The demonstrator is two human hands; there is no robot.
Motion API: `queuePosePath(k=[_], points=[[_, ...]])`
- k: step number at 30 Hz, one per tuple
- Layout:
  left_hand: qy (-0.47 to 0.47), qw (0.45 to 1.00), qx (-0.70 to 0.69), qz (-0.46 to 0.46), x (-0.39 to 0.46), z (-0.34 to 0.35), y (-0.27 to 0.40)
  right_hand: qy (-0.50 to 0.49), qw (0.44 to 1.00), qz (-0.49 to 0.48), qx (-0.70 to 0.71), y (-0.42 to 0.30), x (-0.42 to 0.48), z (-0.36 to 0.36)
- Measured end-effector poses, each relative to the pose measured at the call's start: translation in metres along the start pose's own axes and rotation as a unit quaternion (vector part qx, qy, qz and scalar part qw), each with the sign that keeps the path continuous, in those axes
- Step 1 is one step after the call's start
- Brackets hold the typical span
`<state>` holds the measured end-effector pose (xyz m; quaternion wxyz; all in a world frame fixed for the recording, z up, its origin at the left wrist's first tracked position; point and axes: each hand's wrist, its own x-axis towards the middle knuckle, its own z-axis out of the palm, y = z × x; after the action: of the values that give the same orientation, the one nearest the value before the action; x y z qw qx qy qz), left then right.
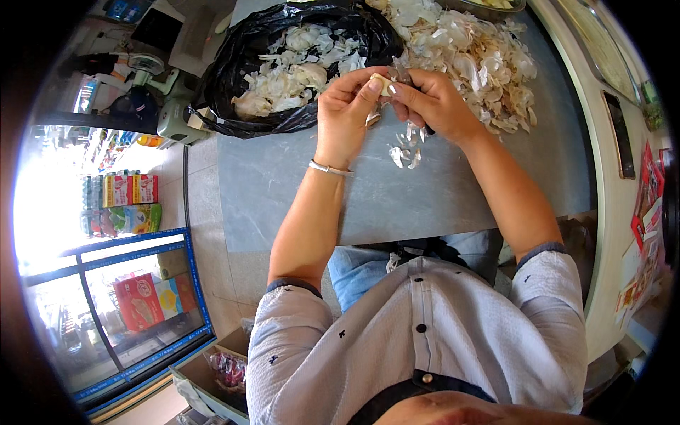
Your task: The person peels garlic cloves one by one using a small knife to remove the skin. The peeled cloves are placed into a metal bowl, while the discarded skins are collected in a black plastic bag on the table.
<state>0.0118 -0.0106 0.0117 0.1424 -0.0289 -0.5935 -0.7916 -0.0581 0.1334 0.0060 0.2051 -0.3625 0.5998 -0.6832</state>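
A pale garlic clove (pixel 381 85) is pinched between the thumb and fingers of my left hand (pixel 342 114). My right hand (pixel 438 103) grips a small knife (pixel 399 73), its blade showing above the fingers beside the clove. My right thumb presses against the clove too. Below the hands, a few bits of garlic skin (pixel 405 155) lie on the grey tabletop (pixel 287 191). To the left sits an open black plastic bag (pixel 223 93) holding garlic bulbs (pixel 305 77) and loose skins. A large heap of papery garlic skins (pixel 473 69) spreads on the right.
Part of a metal bowl (pixel 491 9) with pale pieces shows at the top edge. A phone (pixel 619 135) rests on the white surface at right. At lower left are a glass-fronted case (pixel 143 297) and a box (pixel 212 372) with packaged goods.
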Motion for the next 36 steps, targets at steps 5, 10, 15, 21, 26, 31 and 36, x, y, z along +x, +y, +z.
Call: queuePosePath(k=[5,10,15,21,26,31,36], points=[[-0.031,0.990,-0.127,-0.050,-0.002,0.000,-0.002,-0.049,0.997,0.039,0.055,-0.009,-0.001,-0.007],[-0.082,0.972,-0.205,-0.080,-0.001,-0.002,-0.001,-0.071,0.995,0.043,0.054,-0.012,-0.003,-0.011],[-0.077,0.959,-0.253,-0.097,-0.001,-0.001,-0.007,-0.067,0.996,0.042,0.045,-0.012,-0.001,-0.014],[-0.048,0.961,-0.257,-0.094,0.003,-0.003,-0.009,-0.021,0.997,0.042,0.056,0.004,0.004,-0.013],[-0.050,0.966,-0.236,-0.089,0.006,-0.007,-0.011,0.092,0.995,0.005,0.031,0.008,0.008,-0.015],[-0.057,0.969,-0.221,-0.095,0.003,-0.003,-0.015,0.123,0.992,-0.015,-0.039,0.008,0.008,-0.013],[-0.031,0.970,-0.225,-0.091,0.004,-0.008,-0.014,0.185,0.980,-0.031,-0.064,0.014,0.008,-0.013]])
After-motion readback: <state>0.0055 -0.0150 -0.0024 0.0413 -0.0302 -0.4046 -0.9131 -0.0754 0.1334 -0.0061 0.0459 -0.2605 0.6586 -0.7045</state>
